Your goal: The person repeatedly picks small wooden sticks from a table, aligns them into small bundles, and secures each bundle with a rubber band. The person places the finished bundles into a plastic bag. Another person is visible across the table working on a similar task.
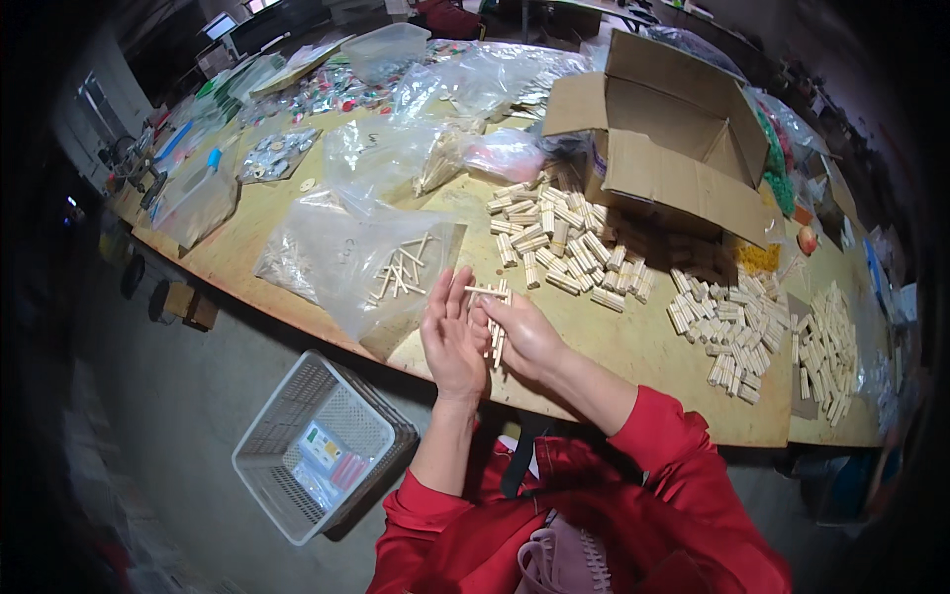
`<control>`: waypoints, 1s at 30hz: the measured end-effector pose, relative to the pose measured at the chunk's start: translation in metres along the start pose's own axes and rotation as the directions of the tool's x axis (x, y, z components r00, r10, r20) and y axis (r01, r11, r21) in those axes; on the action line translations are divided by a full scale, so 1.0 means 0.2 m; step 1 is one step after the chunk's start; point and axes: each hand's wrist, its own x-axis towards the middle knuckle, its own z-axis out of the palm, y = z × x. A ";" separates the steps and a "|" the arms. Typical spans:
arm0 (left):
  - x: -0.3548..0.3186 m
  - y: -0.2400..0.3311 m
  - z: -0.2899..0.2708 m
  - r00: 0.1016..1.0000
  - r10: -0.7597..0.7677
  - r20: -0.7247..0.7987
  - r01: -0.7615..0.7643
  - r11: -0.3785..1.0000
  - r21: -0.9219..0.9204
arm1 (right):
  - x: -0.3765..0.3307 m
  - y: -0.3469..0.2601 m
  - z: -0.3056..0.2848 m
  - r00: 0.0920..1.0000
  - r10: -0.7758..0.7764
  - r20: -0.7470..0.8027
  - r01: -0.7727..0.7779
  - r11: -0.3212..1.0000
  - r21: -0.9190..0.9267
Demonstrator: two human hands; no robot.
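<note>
My right hand (526, 335) is closed round a few thin wooden sticks (498, 348), which point down between my two hands. One more stick lies crosswise near my right thumb. Right beside it, my left hand (453, 342) is turned palm up with its fingers stretched out; its thumb side is close to the sticks. Loose wooden sticks (404, 269) lie scattered on a clear plastic bag (341, 297) just left of my hands. Farther right, many short stick bundles (564, 238) are heaped on the table, and a second heap of bundles (732, 322) lies nearer the right side.
An open cardboard box (673, 163) stands behind the bundles. Loose sticks (829, 346) are piled at far right. On the floor below the table edge stands a grey plastic basket (272, 460) with packets inside. Plastic bags and a clear bin (386, 51) fill the back.
</note>
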 end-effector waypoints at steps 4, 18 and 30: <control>0.00 -0.08 0.00 0.999 -0.042 0.028 0.026 0.904 0.426 | -0.02 -0.01 -0.05 0.984 0.044 -0.173 -0.045 0.999 -0.004; -0.08 -0.27 -0.09 0.861 0.310 0.404 -0.488 0.279 0.827 | -0.11 -0.02 -0.19 0.967 0.100 -0.236 0.030 0.870 0.492; -0.10 -0.34 -0.01 0.980 0.186 0.067 -0.185 0.742 0.645 | -0.15 -0.02 -0.16 0.969 0.028 -0.245 0.082 0.900 0.427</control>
